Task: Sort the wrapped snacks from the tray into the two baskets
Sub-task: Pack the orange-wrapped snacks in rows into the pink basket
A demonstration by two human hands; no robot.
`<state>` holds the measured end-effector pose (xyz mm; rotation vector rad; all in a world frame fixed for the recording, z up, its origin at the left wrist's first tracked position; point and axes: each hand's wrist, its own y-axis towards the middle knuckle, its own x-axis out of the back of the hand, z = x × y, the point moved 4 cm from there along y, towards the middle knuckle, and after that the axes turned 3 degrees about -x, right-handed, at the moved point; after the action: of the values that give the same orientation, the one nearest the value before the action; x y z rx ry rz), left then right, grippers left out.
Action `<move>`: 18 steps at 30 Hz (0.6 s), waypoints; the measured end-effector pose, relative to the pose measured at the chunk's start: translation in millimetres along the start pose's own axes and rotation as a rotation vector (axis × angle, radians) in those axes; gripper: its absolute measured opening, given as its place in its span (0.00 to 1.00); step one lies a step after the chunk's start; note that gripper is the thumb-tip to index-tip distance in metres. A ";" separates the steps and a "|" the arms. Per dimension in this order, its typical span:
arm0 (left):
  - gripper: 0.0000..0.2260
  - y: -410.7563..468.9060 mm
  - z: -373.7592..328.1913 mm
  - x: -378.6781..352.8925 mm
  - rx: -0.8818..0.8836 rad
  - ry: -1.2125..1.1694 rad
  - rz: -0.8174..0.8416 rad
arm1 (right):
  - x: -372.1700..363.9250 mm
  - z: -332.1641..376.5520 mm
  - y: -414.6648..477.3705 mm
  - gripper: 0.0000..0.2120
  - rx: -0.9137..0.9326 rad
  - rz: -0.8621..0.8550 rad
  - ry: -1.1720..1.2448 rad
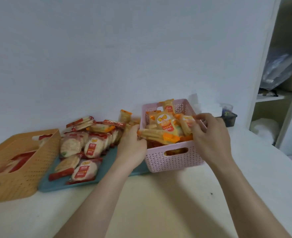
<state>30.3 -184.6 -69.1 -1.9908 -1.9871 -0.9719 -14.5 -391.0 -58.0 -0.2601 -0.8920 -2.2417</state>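
Note:
A pink basket (174,159) at centre right is heaped with orange-wrapped snacks (164,122). My left hand (133,145) grips the end of an orange-wrapped snack (157,136) lying across the basket's front left rim. At the basket's right side, my right hand (210,133) pinches another orange-wrapped snack (187,125). A teal tray (107,167) to the left carries several red-wrapped snacks (85,148) and a few orange ones at its far end. The orange basket (30,167) at far left holds some red-wrapped snacks (21,160).
Everything rests on a pale table (159,203) against a white wall. A small dark container (229,117) stands behind the pink basket. A white shelf unit (270,97) with a plastic bag rises at the right.

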 end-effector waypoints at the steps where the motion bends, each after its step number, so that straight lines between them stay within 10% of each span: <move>1: 0.19 -5.7 4.9 18.3 -0.012 0.029 -0.036 | -7.7 13.3 -8.0 0.14 0.038 0.038 0.015; 10: 0.20 -50.9 63.6 98.2 0.098 0.180 -0.048 | -72.1 91.8 -86.7 0.20 0.406 0.178 -0.280; 18: 0.21 -49.0 55.5 118.4 -0.187 0.249 0.032 | -90.8 118.5 -84.1 0.24 0.347 0.757 0.066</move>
<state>-9.5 -50.8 -63.5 -1.8740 -1.7838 -1.3684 -12.4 -219.8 -51.9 -0.2971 -0.9310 -1.3711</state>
